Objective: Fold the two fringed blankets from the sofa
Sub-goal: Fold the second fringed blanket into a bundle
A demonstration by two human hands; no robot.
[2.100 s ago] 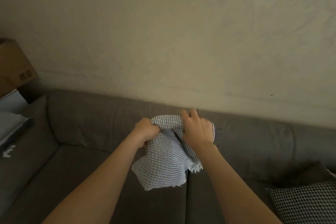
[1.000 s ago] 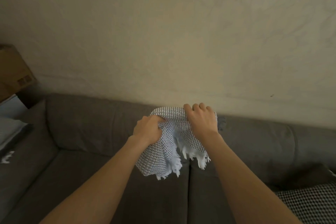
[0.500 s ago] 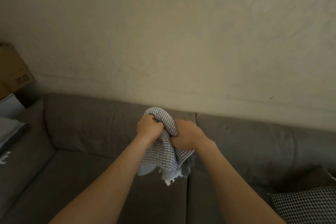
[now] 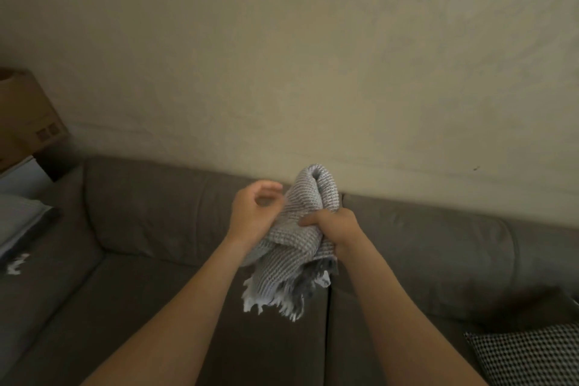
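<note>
1 blanket (image 4: 308,197) | right hand (image 4: 336,230) grips it | left hand (image 4: 252,215) loose, perhaps touching

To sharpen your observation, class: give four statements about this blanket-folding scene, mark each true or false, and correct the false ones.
1. The right hand grips the grey blanket. True.
2. The blanket lies flat on the sofa. False: it is bunched up and held above the seat.
3. The fringe hangs downward. True.
4. The checked cushion sits at the sofa's left end. False: it is at the right.
</note>
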